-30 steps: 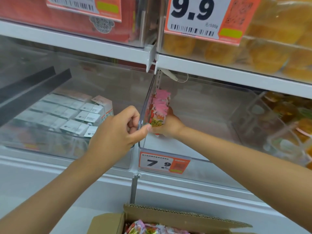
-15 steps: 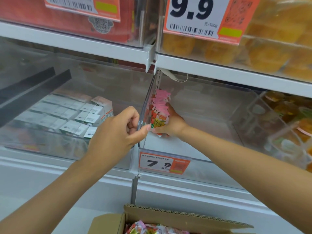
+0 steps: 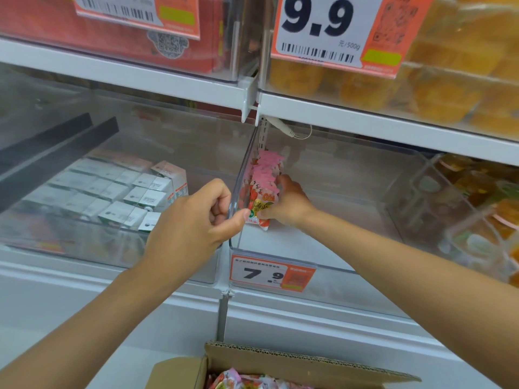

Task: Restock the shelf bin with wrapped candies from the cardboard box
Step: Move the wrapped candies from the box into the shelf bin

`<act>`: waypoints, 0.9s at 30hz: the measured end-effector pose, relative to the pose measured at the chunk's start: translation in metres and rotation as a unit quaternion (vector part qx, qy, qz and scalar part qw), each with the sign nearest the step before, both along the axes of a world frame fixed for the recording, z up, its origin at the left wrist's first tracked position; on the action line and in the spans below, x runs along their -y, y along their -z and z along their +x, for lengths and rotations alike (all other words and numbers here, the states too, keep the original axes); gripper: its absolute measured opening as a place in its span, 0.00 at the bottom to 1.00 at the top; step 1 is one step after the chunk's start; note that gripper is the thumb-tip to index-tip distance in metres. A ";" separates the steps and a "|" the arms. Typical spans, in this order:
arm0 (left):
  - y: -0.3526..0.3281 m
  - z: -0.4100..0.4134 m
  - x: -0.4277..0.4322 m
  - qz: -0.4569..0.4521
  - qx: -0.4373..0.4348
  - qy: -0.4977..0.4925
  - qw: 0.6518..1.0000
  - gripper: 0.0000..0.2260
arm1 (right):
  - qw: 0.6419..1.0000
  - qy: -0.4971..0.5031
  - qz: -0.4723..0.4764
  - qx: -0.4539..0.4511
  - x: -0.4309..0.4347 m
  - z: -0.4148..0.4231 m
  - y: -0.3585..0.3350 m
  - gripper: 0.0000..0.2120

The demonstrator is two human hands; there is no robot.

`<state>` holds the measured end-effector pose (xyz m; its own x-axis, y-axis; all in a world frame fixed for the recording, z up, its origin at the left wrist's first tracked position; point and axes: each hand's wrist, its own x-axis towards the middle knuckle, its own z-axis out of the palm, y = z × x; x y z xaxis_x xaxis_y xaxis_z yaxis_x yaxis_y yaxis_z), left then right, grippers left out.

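Head view: my right hand (image 3: 289, 206) grips the only wrapped candies (image 3: 264, 183) in the shelf bin (image 3: 351, 265). My left hand (image 3: 193, 223) pinches its wall. The cardboard box (image 3: 280, 357) below my arms holds more.

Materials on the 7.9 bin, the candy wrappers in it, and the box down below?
The shelf bin looks like rigid clear plastic, glossy: see-through walls, bright highlights on the rounded corner. The wrapped candies are in thin printed film, probably plastic, slightly shiny, with serrated pink ends. The cardboard box is corrugated cardboard, matte brown: fluting shows along its cut top edge.
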<state>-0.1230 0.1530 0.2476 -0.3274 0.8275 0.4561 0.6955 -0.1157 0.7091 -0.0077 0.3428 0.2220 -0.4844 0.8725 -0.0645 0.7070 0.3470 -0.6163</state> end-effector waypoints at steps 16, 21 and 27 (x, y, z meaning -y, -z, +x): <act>-0.001 0.001 0.000 0.001 -0.004 -0.002 1.000 0.15 | 0.992 -0.066 -0.096 -0.052 0.001 0.008 0.014 0.23; -0.001 0.001 0.001 0.000 0.000 -0.001 1.000 0.14 | 0.996 -0.038 -0.060 -0.062 -0.007 0.011 0.015 0.31; -0.001 0.002 0.000 -0.001 0.009 -0.002 1.000 0.14 | 0.999 -0.046 0.021 -0.007 -0.004 -0.002 0.019 0.47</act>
